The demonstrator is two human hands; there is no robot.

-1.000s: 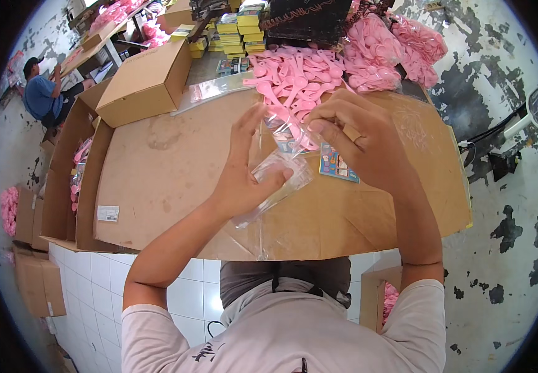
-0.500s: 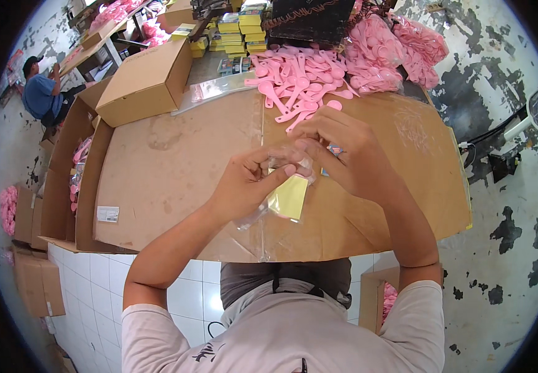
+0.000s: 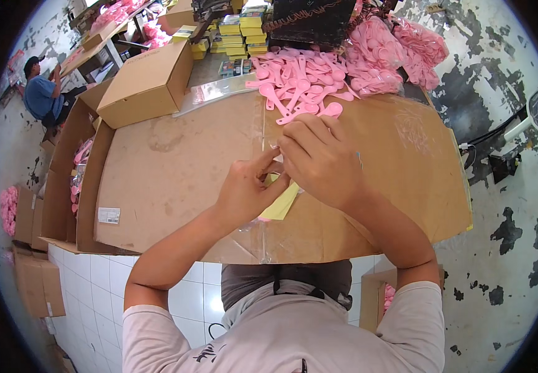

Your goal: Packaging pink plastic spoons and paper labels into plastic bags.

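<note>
My left hand (image 3: 244,191) is closed, thumb and fingers pinching a clear plastic bag with a yellow card (image 3: 279,205) in it. A bit of pink shows under the card's lower edge, too little to name. Close against it, my right hand (image 3: 322,160) is closed too, its fingertips at the bag's upper end; what they grip is mostly hidden. Just beyond my right hand lies a loose pile of pink plastic scoops (image 3: 300,84). The edge of a small coloured card (image 3: 360,160) peeks out beside that hand.
Cardboard covers the tabletop (image 3: 176,180). A closed carton (image 3: 141,87) and flat clear plastic sleeves (image 3: 222,90) lie at the back left. Stacks of yellow cards (image 3: 235,34), a black box (image 3: 309,22) and bagged pink scoops (image 3: 374,50) stand behind. A person (image 3: 42,93) sits far left.
Both hands have come closer together at the bag's top, my right hand shifting slightly left and down. The yellow card has tilted, its lower end swinging left.
</note>
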